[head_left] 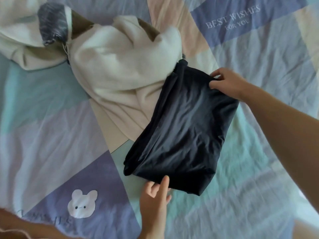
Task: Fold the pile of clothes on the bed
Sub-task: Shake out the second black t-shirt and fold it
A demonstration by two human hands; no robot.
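Observation:
A dark navy garment [183, 128] lies folded into a rough rectangle on the bed, its far end resting against a cream sweater. My right hand [226, 81] pinches its far right corner. My left hand [155, 192] is at its near edge, thumb on top and fingers tucked under the fabric. The cream sweater [120, 66] lies crumpled at the centre left. Behind it sit another cream piece [19, 40] and a grey-blue patterned garment [51, 23].
The bed is covered by a patchwork sheet [259, 152] in teal, lilac, blue and peach, with a white bear print [82, 206] near the front left and lettering [233, 19] at the back right. A bit of pinkish fabric [10, 233] shows at the bottom left corner.

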